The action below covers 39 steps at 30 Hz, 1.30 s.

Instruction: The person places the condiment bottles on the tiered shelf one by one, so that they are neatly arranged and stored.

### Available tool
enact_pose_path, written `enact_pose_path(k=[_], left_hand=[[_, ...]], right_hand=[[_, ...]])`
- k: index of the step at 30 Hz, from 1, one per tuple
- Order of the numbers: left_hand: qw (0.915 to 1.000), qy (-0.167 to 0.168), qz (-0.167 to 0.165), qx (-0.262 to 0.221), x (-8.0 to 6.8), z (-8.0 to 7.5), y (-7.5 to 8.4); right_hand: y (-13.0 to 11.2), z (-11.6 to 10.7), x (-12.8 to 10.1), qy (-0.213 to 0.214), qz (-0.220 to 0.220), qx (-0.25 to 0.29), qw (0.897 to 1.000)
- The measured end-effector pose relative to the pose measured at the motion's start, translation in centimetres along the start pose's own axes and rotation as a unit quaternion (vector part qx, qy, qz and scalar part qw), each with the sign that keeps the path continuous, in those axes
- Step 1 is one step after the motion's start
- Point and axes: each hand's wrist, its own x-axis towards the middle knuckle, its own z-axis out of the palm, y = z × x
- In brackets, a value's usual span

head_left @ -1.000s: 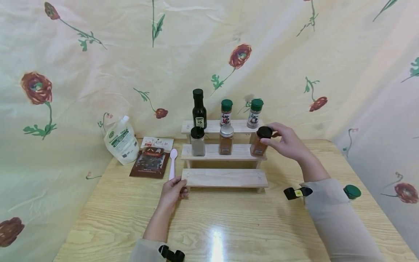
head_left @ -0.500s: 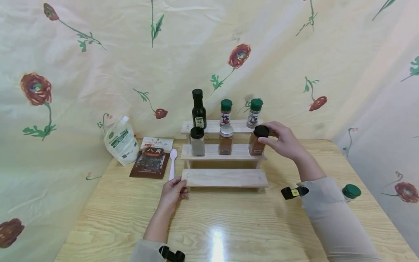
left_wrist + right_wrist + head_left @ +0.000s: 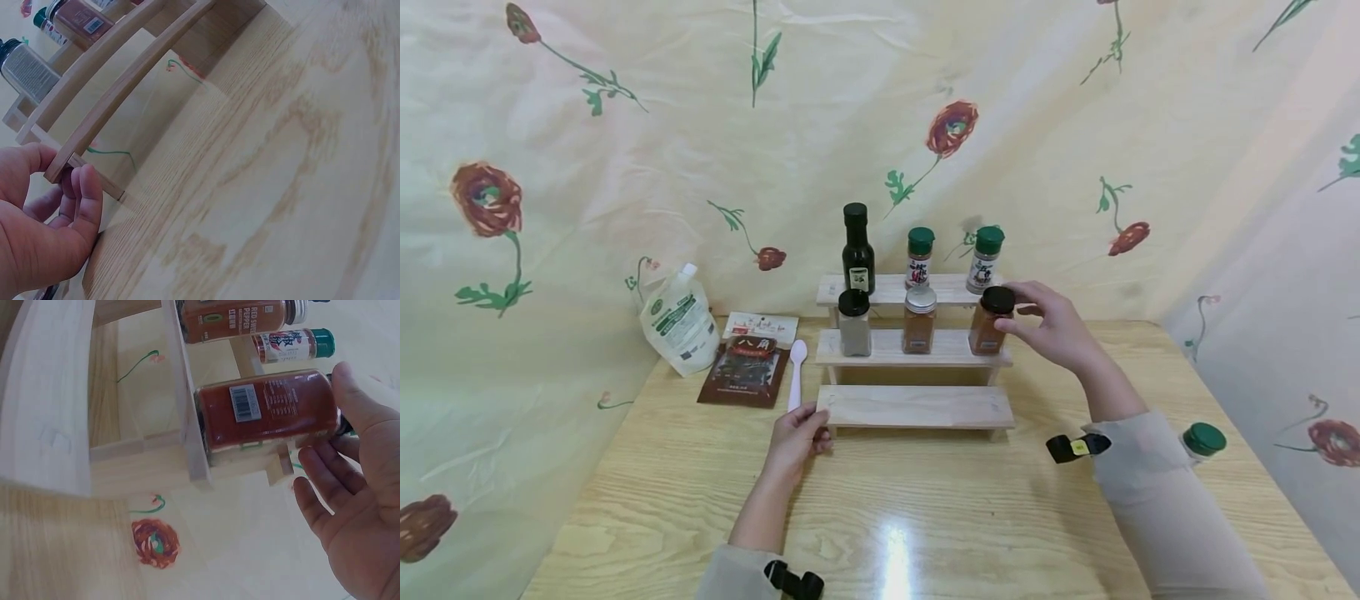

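A three-tier wooden spice rack [image 3: 917, 407] stands on the table. My left hand [image 3: 795, 442] pinches the left end of its lowest shelf; in the left wrist view the thumb and curled fingers [image 3: 87, 200] meet around the board's corner. A spice jar [image 3: 987, 332] of red-brown powder with a black lid stands upright at the right end of the middle shelf. My right hand [image 3: 1052, 329] holds it loosely near the lid with thumb and index finger. In the right wrist view the jar [image 3: 269, 409] has its barcode showing, and the other fingers are spread apart.
Also on the middle shelf are a silver-capped jar [image 3: 919, 323] and a black-lidded jar [image 3: 854, 329]. A dark bottle [image 3: 857, 254] and two green-capped shakers stand above. Left are a pouch [image 3: 681, 325], a brown packet [image 3: 747, 367] and a spoon [image 3: 796, 375]. A green-capped container [image 3: 1204, 439] stands right.
The right hand has shifted the black-lidded spice jar slightly left and straightened it on the middle shelf; its thumb has since drawn back a little. The left hand has stayed on the rack.
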Motion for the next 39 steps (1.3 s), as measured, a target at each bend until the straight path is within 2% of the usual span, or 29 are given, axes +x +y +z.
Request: enact_pose_path(k=[12,21,39], left_hand=[[1.0,0.0,0.004,-0.004,0.3,-0.1,0.1],[1.0,0.004,-0.004,-0.002,0.3,-0.1,0.1],[1.0,-0.001,0.002,-0.003,-0.1,0.1,0.0]], right_hand=[[1.2,-0.9,-3.0,0.01,0.038,-0.01,0.999],[1.7,-1.6,-5.7,0.016,0.031,-0.041,0.999],[2.5,-3.7,-10.6,0.017,0.031,-0.062,0.997]])
